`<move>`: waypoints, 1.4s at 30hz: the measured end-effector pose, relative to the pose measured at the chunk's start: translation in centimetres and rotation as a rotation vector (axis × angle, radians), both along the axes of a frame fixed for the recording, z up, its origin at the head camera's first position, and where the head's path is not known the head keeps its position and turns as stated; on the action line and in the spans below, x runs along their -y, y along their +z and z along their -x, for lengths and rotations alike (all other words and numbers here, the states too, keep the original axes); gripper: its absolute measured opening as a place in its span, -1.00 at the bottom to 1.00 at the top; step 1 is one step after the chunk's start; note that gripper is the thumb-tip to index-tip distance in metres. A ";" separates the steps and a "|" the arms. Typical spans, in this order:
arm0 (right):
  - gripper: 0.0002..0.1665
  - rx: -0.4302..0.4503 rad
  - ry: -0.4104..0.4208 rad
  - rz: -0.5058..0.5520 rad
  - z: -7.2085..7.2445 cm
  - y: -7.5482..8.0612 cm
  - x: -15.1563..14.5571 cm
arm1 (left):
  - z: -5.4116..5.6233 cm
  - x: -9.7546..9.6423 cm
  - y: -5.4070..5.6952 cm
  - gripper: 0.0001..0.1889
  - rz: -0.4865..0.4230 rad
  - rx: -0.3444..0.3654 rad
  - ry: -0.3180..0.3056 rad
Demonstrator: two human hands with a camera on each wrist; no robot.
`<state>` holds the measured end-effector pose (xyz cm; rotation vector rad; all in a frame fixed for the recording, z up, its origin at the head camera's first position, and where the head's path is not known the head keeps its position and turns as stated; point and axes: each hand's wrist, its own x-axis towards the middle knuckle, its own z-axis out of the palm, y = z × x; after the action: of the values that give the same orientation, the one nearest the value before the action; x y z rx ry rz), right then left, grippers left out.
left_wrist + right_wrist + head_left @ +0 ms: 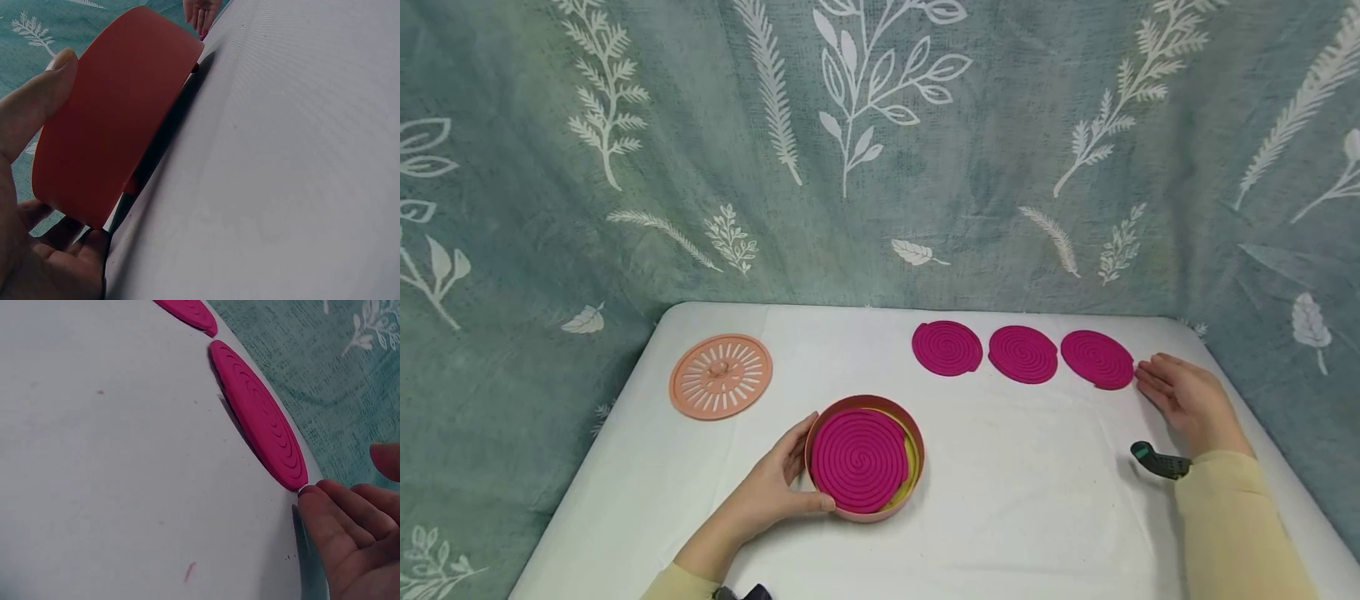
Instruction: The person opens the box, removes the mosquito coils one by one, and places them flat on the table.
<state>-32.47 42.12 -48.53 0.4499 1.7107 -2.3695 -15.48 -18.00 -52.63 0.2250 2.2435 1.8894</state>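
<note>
My left hand (780, 481) grips the side of a round orange-red tin (922, 467), thumb on the near side and fingers on the far side. Inside the tin lies a magenta spiral mosquito coil (859, 460), with a yellow coil (913, 454) partly hidden under it. At the far right of the table, my right hand (1191, 400) has its fingers extended, their tips at the edge of another magenta mosquito coil (1097, 359). The right wrist view shows those fingertips by the end of the coil (262, 419), thumb apart.
Two more magenta coils, a middle one (1022, 354) and a left one (947, 348), lie in a row along the back of the white table (1000, 500). An orange slotted lid (721, 377) lies at the back left. A patterned green cloth (880, 233) hangs behind.
</note>
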 end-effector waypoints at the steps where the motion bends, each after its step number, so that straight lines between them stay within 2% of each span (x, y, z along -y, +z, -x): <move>1: 0.11 0.000 0.000 -0.031 -0.2 -0.1 0.2 | 0.0 0.1 0.0 0.28 0.003 0.005 0.002; 5: 0.09 0.006 -0.018 -0.185 -0.8 -0.4 1.5 | -0.3 0.3 0.1 0.30 0.027 0.050 0.007; 7: 0.06 -0.015 -0.027 -0.227 -0.8 -0.3 2.1 | -0.4 0.3 0.1 0.30 0.022 0.058 0.005; 10: 0.02 -0.066 -0.025 -0.255 -0.9 0.3 2.8 | -0.4 0.2 0.0 0.30 0.010 0.047 0.004; 16: 0.07 -0.118 0.011 -0.229 -1.1 2.1 4.4 | -0.1 0.0 0.0 0.28 0.020 0.028 0.007; 26: -0.03 -0.226 0.133 -0.278 -2.1 4.5 8.7 | 0.1 -0.1 0.2 0.27 0.020 0.011 0.004; 34: -0.12 -0.256 0.270 -0.372 -2.3 4.7 12.9 | 0.2 -0.1 0.2 0.27 0.015 0.004 0.005; 42: -0.17 -0.313 0.361 -0.506 -2.8 5.0 16.4 | 0.2 -0.1 0.3 0.26 0.008 0.002 -0.003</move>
<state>-29.66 25.69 -43.48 -0.1746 2.3036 -1.8139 -15.69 -17.92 -52.36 0.2246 2.2475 1.8784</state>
